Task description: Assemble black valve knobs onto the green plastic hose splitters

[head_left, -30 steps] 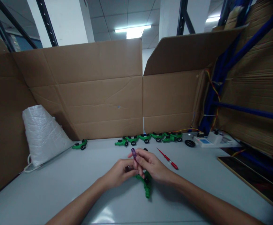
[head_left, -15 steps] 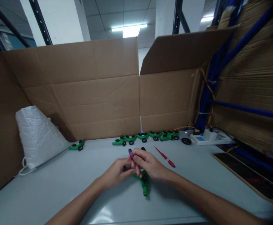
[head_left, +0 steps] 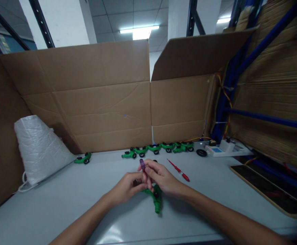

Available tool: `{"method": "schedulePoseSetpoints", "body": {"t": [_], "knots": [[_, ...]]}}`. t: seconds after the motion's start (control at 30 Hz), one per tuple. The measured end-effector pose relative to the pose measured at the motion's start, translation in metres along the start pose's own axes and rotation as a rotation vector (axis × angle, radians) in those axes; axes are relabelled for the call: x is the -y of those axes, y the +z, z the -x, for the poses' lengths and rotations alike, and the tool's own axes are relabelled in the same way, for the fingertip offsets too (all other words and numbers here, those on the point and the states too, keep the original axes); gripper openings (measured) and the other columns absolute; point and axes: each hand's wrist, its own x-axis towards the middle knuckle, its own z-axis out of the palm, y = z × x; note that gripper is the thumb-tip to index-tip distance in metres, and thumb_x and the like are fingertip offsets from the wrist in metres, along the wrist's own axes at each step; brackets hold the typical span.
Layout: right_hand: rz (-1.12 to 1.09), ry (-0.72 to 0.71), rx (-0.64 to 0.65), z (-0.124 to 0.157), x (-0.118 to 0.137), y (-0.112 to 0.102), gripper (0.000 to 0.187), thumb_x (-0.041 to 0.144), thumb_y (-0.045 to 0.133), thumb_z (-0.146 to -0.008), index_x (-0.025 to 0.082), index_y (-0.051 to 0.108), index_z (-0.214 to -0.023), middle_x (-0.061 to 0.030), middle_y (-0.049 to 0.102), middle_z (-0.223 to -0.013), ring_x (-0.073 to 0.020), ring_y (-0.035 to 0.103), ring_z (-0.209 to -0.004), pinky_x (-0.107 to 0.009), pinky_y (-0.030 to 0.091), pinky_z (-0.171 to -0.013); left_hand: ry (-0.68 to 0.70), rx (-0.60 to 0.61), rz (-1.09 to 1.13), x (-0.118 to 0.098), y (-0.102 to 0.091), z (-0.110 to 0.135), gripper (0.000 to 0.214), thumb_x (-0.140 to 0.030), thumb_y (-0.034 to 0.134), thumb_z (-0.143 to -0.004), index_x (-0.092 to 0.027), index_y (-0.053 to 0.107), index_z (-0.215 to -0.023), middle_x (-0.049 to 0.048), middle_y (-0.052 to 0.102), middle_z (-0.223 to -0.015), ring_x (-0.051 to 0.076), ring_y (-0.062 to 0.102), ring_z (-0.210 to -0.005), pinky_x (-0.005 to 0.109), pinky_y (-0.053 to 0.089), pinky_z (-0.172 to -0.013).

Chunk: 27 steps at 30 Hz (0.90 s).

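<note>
My right hand (head_left: 161, 175) is closed around a small screwdriver (head_left: 142, 165) with a see-through purple handle. The handle points up from between the fingers, and its lower end is hidden. Close against it, my left hand (head_left: 130, 185) has its thumb and fingers closed on a green toy car (head_left: 158, 200). The toy's narrow green end points toward me beneath my hands. Fingers cover much of its body, and a dark wheel (head_left: 155, 161) shows just behind my right hand.
Several similar green toy cars (head_left: 154, 148) stand along the cardboard wall (head_left: 107, 109); another (head_left: 83, 158) is beside a white wrapped bundle (head_left: 41, 149). A red screwdriver (head_left: 179, 170) lies right of my hands. Farther right are a black ring (head_left: 201, 153), a power strip (head_left: 227, 149) and a dark panel (head_left: 268, 190).
The purple handle stands slightly higher and more upright in my right hand. Both hands stay almost in place, and the whole view has shifted slightly.
</note>
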Motion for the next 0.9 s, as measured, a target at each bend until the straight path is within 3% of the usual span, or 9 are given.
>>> {"method": "schedulePoseSetpoints", "body": {"t": [0.23, 0.47, 0.73, 0.9], "knots": [[-0.048, -0.006, -0.04, -0.0027, -0.0084, -0.0022, 0.053, 0.065, 0.078, -0.089, 0.025, 0.044, -0.096, 0.0057, 0.065, -0.076, -0.0075, 0.054, -0.046, -0.018, 0.044, -0.042, 0.005, 0.015, -0.006, -0.0016, 0.0004, -0.0001, 0.039, -0.049, 0.067, -0.102, -0.011, 0.076, -0.1, 0.0122, 0.079, -0.099, 0.022, 0.071, -0.094, 0.03, 0.052, -0.089], [-0.035, -0.003, -0.031, -0.0017, -0.0054, -0.0009, 0.047, 0.069, 0.062, -0.099, 0.022, 0.055, -0.105, 0.0053, 0.059, -0.076, -0.0079, 0.055, -0.049, -0.02, 0.048, -0.046, -0.028, -0.005, 0.023, 0.0037, 0.0003, 0.0002, 0.038, -0.049, 0.069, -0.101, -0.012, 0.074, -0.096, 0.0113, 0.077, -0.098, 0.02, 0.07, -0.092, 0.029, 0.052, -0.087], [-0.023, 0.003, -0.044, -0.0011, -0.0073, -0.0038, 0.052, 0.065, 0.076, -0.091, 0.025, 0.044, -0.097, 0.007, 0.061, -0.075, -0.0075, 0.052, -0.047, -0.019, 0.044, -0.043, -0.008, 0.012, -0.01, 0.0018, -0.0002, 0.0006, 0.039, -0.049, 0.066, -0.103, -0.012, 0.077, -0.102, 0.013, 0.08, -0.102, 0.022, 0.072, -0.095, 0.031, 0.053, -0.088], [-0.039, 0.014, -0.02, -0.0001, -0.0039, -0.0028, 0.048, 0.068, 0.067, -0.096, 0.022, 0.053, -0.103, 0.0037, 0.062, -0.082, -0.0077, 0.056, -0.051, -0.021, 0.05, -0.048, -0.01, 0.006, 0.027, 0.0023, 0.0004, -0.0003, 0.038, -0.049, 0.068, -0.101, -0.012, 0.074, -0.097, 0.0124, 0.078, -0.099, 0.022, 0.071, -0.093, 0.032, 0.053, -0.088]]}}
